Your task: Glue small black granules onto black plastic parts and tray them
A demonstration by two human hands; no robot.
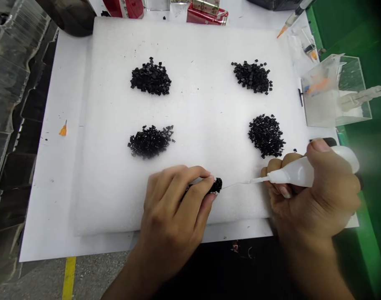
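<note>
Between the fingertips of my left hand [174,204] is a small black piece [217,185], partly hidden by the fingers; its exact kind is unclear. My right hand [315,191] is closed around a white squeeze glue bottle [298,171], thumb on top. The bottle's thin nozzle points left, and its fine tip comes close to the black piece; whether they touch I cannot tell. Both hands are over the front part of a white foam pad [203,112]. Closest to the bottle lies a pile of small black pieces [266,136].
More black piles lie on the pad: upper left [151,78], lower left [150,141] and upper right [253,77]. A clear box [322,100] with tools stands at right. An orange needle tip [63,129] lies at left. Red boxes [206,16] and a dark container [68,16] line the back.
</note>
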